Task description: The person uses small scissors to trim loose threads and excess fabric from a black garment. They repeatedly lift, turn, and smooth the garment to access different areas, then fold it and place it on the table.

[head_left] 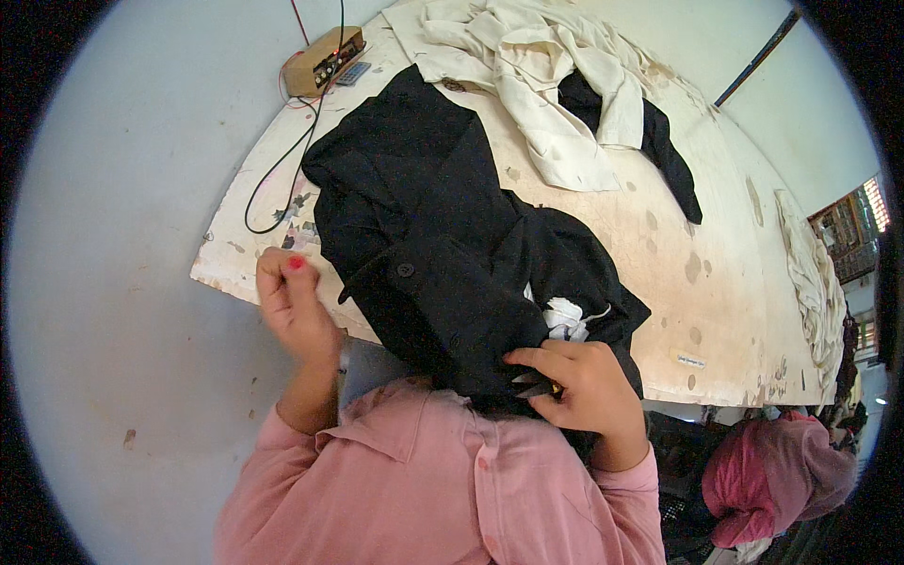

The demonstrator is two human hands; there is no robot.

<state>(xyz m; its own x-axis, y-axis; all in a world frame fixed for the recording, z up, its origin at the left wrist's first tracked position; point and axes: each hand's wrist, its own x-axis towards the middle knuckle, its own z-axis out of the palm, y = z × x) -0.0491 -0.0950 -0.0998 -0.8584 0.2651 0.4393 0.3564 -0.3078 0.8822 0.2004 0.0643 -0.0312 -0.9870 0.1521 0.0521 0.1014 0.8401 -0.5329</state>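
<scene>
- Lying across the near edge of the table (pixel 730 325) in the head view, the black garment (pixel 414 212) is spread with a button (pixel 406 270) uppermost, presumably so that its front can be seen and reached.
- At the garment's near edge, the snips (pixel 531 389) are held in the right hand (pixel 589 384), blades jutting left; the index finger is laid along the cloth, so it can probably be steadied without the tool being put down.
- The left hand (pixel 297 306) is raised beside the garment, thumb and fingers drawn in narrow (whether a thread is pinched there cannot be told).
- A white bundle (pixel 565 317) is seen just beyond the right hand.
- White cloth (pixel 565 141) is heaped at the far side, and a box (pixel 323 66) is set at the far left, perhaps to be kept out of the hands' way.
</scene>
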